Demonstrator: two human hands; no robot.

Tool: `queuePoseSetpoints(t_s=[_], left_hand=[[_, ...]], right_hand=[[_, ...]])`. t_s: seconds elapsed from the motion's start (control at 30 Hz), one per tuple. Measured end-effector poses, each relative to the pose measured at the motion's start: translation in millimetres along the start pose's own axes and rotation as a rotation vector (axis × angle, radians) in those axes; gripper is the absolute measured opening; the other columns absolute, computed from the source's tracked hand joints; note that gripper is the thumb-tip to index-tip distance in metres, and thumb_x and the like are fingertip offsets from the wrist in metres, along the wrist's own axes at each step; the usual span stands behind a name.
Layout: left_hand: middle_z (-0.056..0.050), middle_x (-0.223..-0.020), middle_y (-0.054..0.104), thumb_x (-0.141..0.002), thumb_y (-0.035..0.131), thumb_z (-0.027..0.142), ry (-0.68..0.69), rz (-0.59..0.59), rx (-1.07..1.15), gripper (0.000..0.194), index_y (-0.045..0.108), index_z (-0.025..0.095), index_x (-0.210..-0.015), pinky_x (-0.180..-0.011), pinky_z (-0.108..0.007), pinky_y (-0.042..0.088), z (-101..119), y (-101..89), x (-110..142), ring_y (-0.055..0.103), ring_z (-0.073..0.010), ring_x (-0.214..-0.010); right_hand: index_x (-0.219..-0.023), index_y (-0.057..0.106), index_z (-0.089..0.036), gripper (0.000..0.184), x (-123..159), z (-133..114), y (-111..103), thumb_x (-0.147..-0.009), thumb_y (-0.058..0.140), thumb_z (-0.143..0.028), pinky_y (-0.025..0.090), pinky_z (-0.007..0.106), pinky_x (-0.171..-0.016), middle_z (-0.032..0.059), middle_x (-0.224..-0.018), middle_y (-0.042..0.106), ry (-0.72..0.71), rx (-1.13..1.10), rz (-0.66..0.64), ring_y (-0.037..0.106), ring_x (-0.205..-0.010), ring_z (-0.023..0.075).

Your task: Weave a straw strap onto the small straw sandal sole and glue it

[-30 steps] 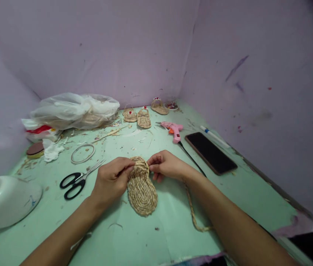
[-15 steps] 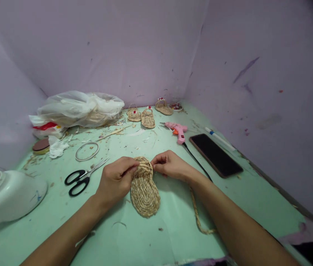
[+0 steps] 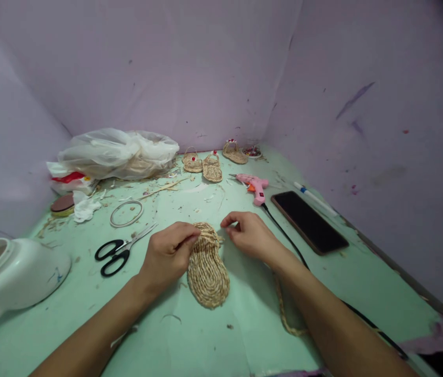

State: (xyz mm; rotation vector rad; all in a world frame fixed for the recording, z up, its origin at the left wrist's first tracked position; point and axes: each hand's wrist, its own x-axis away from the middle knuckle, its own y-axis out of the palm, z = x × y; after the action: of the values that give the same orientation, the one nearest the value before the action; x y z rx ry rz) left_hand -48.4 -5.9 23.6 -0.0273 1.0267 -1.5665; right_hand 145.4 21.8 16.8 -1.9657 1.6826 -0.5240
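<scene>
A woven straw sandal sole (image 3: 208, 272) lies flat on the mint-green table (image 3: 213, 340) in front of me. My left hand (image 3: 168, 256) rests at its left side, fingers closed in a pinch on the straw strap across the toe end. A little right of the toe is my right hand (image 3: 251, 236), its thumb and forefinger pinched together just off the strap; whether anything is between them I cannot make out. A braided straw cord (image 3: 284, 317) runs from under my right forearm toward the near edge.
Black scissors (image 3: 121, 251) and a wire ring (image 3: 126, 213) lie to the left, with a white pot (image 3: 13, 275) at far left. A pink glue gun (image 3: 255, 186), phone (image 3: 310, 222) and pen (image 3: 316, 199) lie right. Small finished sandals (image 3: 203, 165) and a plastic bag (image 3: 119, 154) sit at the back.
My right hand has come off the sandal's strap and moved slightly right and up. My left hand keeps its pinch on the strap. The view has shifted a little.
</scene>
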Motion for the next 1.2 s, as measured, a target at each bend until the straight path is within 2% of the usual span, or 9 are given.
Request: queuePoseSetpoints(t_s=[0.1,0.23,0.43,0.53,0.6,0.7,0.9,1.03,1.2], left_hand=[[-0.003,-0.079,0.068,-0.078,0.050,0.008,-0.016,-0.010,0.011,0.017,0.064,0.017,-0.080,-0.067,-0.025,0.047,0.4,1.2,-0.6,0.061,-0.0134,-0.072],[-0.003,-0.081,0.069,-0.078,0.049,0.009,-0.038,-0.016,0.006,0.019,0.065,0.018,-0.082,-0.069,-0.025,0.048,1.2,3.9,0.3,0.062,-0.0139,-0.074],[-0.004,-0.077,0.069,-0.075,0.052,0.014,-0.170,0.042,-0.050,0.019,0.063,0.015,-0.090,-0.060,-0.025,0.048,1.7,-5.0,-3.7,0.060,-0.0129,-0.062],[-0.004,-0.068,0.068,-0.072,0.052,0.016,-0.451,0.105,0.020,0.016,0.064,0.015,-0.082,-0.046,-0.022,0.043,-9.0,-13.6,-9.1,0.054,-0.0103,-0.048],[-0.002,-0.056,0.065,-0.067,0.052,0.015,-0.698,-0.045,0.201,0.010,0.063,0.014,-0.067,-0.035,-0.019,0.036,-19.0,-16.3,-10.5,0.048,-0.0084,-0.037],[0.000,-0.040,0.057,-0.062,0.052,0.013,-0.852,-0.209,0.354,0.013,0.059,0.014,-0.052,-0.027,-0.017,0.025,-29.2,-14.3,-8.3,0.042,-0.0074,-0.027],[0.001,-0.040,0.055,-0.057,0.047,0.005,-0.929,-0.228,0.519,0.019,0.062,0.015,-0.052,-0.029,-0.018,0.022,-19.5,-8.8,-5.3,0.037,-0.0065,-0.026],[0.005,-0.035,0.046,-0.063,0.046,0.004,-0.905,-0.177,0.638,0.019,0.061,0.015,-0.057,-0.031,-0.017,0.022,-9.1,-11.6,-9.6,0.034,-0.0048,-0.028],[0.003,-0.050,0.058,-0.068,0.049,0.006,-0.892,-0.156,0.912,0.011,0.057,0.014,-0.065,-0.029,-0.016,0.030,-7.7,-12.9,-11.3,0.047,-0.0058,-0.031]], right_hand=[[-0.077,0.063,-0.019,0.011,7.7,-11.8,1.3,-0.072,0.054,-0.013,0.041,0.025,-0.058,0.0046,-0.086,0.066,-0.226,-0.006,0.148,0.054,-0.064,0.0126],[-0.080,0.061,-0.021,0.008,15.6,-22.0,15.0,-0.075,0.057,-0.016,0.044,0.024,-0.060,0.0024,-0.091,0.066,-0.488,-0.059,0.099,0.058,-0.070,0.0123],[-0.089,0.064,-0.020,0.014,16.2,-18.0,24.6,-0.076,0.059,-0.017,0.047,0.027,-0.061,0.0030,-0.081,0.069,-0.465,-0.048,0.108,0.061,-0.067,0.0141],[-0.089,0.066,-0.019,0.014,15.7,-16.2,23.4,-0.076,0.058,-0.018,0.047,0.027,-0.056,0.0051,-0.083,0.068,-0.469,-0.053,0.105,0.060,-0.065,0.0140],[-0.087,0.066,-0.019,0.014,15.8,-16.1,23.2,-0.076,0.058,-0.018,0.045,0.027,-0.052,0.0056,-0.082,0.067,-0.458,-0.039,0.096,0.057,-0.059,0.0128],[-0.085,0.066,-0.019,0.013,16.2,-16.4,23.7,-0.076,0.057,-0.019,0.044,0.027,-0.050,0.0049,-0.080,0.066,-0.447,-0.036,0.087,0.054,-0.056,0.0118],[-0.084,0.063,-0.020,0.009,15.2,-12.1,22.0,-0.077,0.057,-0.019,0.048,0.028,-0.057,0.0045,-0.082,0.063,-0.416,-0.101,0.142,0.058,-0.068,0.0152],[-0.086,0.062,-0.021,0.010,10.6,-3.5,19.7,-0.076,0.060,-0.023,0.049,0.028,-0.060,0.0028,-0.082,0.062,-0.332,-0.213,0.232,0.058,-0.066,0.0140],[-0.091,0.062,-0.021,0.014,3.4,4.1,19.1,-0.077,0.059,-0.026,0.051,0.029,-0.064,0.0021,-0.081,0.061,-0.250,-0.320,0.226,0.058,-0.067,0.0141]])
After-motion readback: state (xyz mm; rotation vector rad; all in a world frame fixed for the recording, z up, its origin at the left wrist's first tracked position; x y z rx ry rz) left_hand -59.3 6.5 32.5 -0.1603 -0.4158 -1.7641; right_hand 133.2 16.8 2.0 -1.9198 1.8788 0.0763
